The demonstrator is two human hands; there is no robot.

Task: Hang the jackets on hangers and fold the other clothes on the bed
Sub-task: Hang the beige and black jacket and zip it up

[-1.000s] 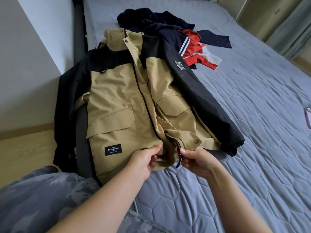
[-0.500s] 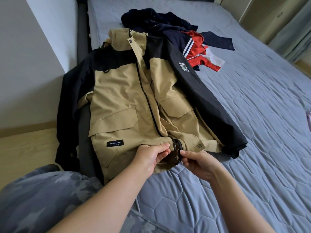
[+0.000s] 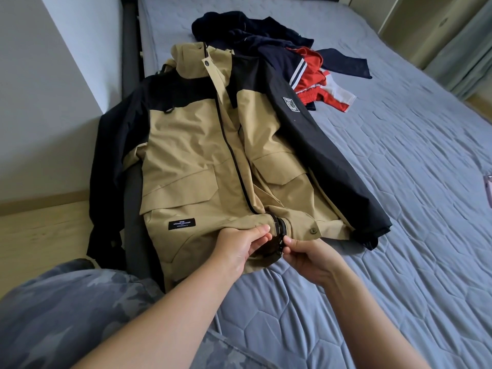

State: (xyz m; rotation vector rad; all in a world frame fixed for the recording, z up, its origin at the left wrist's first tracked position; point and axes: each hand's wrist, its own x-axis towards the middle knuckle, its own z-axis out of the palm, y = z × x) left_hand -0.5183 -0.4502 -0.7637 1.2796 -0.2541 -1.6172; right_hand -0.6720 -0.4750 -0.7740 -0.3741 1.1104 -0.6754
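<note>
Right now a big tan and black jacket (image 3: 191, 145) lies flat on the blue bed (image 3: 399, 182), front side up, with its hood (image 3: 189, 57) toward the far end. One black sleeve (image 3: 111, 169) hangs off the side of the bed toward the wood floor (image 3: 40, 222). The other sleeve (image 3: 332, 161) lies on the bed and has a small badge (image 3: 290, 104) on it. A dark zip (image 3: 235, 166) runs down the middle of the jacket. Both grips are at the bottom end of it. The left grip (image 3: 239, 246), a bare hand, pinches the tan edge of the jacket just beside the zip, with thumb and fingers closed on the cloth. The right grip (image 3: 308, 259), the other bare hand, pinches the black bottom end of the zip between thumb and fingertip. The two are very close, almost touching. A black label (image 3: 181, 224) with white words sits on the tan front near the left grip, and a round snap (image 3: 312, 230) sits near the right one. Past the hood lies a heap of dark blue clothes (image 3: 247, 30), and a red and white piece (image 3: 316, 75) lies just beside the jacket's far sleeve. A small pale thing (image 3: 488, 193) peeks in at the right edge of the bed; I cannot tell what it is. Grey spotted cloth (image 3: 66, 315) on the person fills the bottom left corner.
</note>
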